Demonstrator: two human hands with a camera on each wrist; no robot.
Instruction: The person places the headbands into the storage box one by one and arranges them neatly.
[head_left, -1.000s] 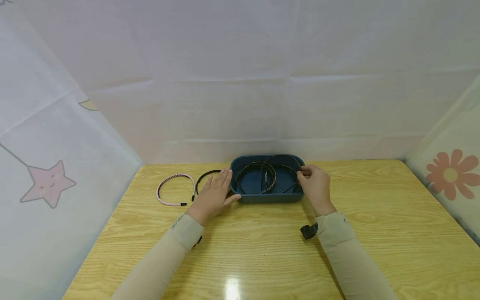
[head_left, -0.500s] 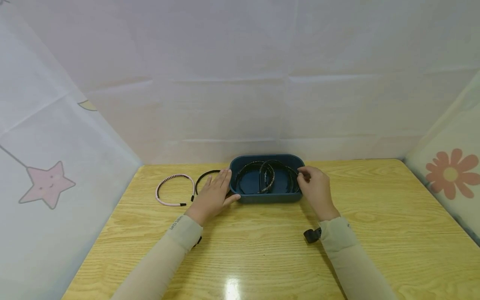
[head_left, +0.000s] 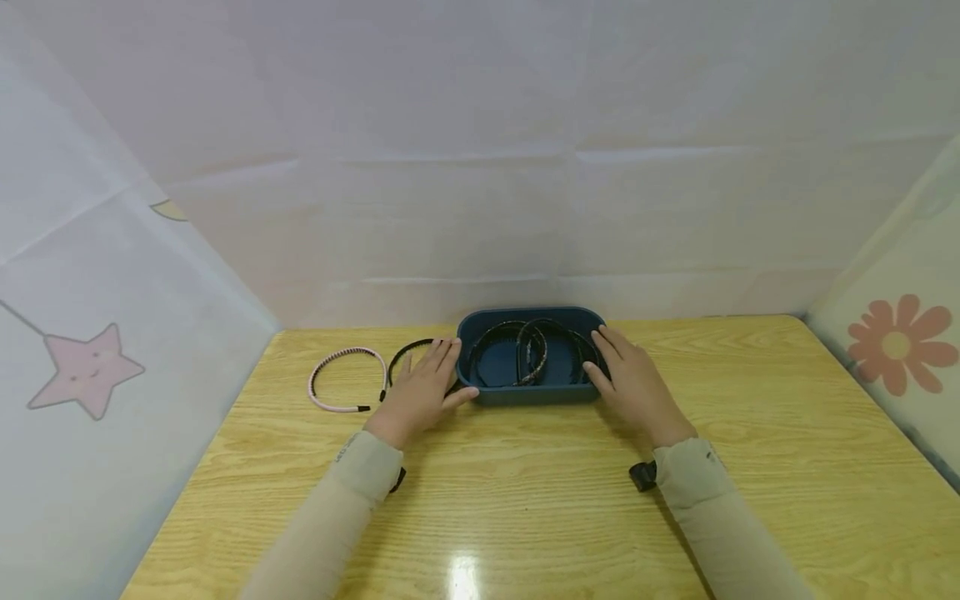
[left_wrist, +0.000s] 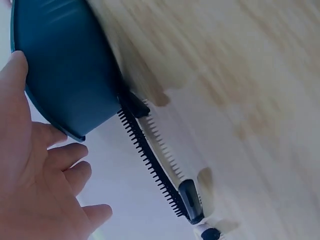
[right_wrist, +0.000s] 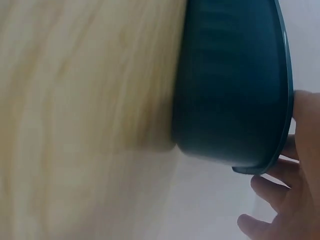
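In the head view a dark blue oblong box (head_left: 536,397) stands on the table, with several dark headbands (head_left: 543,357) lying in overlapping loops inside it. My left hand (head_left: 420,393) rests at the box's left end, thumb and fingers extended along the rim. At the right end, my right hand (head_left: 637,387) touches the rim with its fingers and thumb spread, gripping no headband. A black toothed headband (left_wrist: 165,182) lies beside the box in the left wrist view, partly hidden by my left hand in the head view.
Left of the black headband lies a pink wrapped headband (head_left: 311,379) with dark tips. The wood-grain table (head_left: 517,500) extends toward me. A pale cloth backdrop (head_left: 465,217) rises right behind the box, and printed cloth flanks both sides.
The thin dark headband in my right hand has gone down into the box and been let go. My right fingers have opened onto the rim; my left hand has stayed in place.
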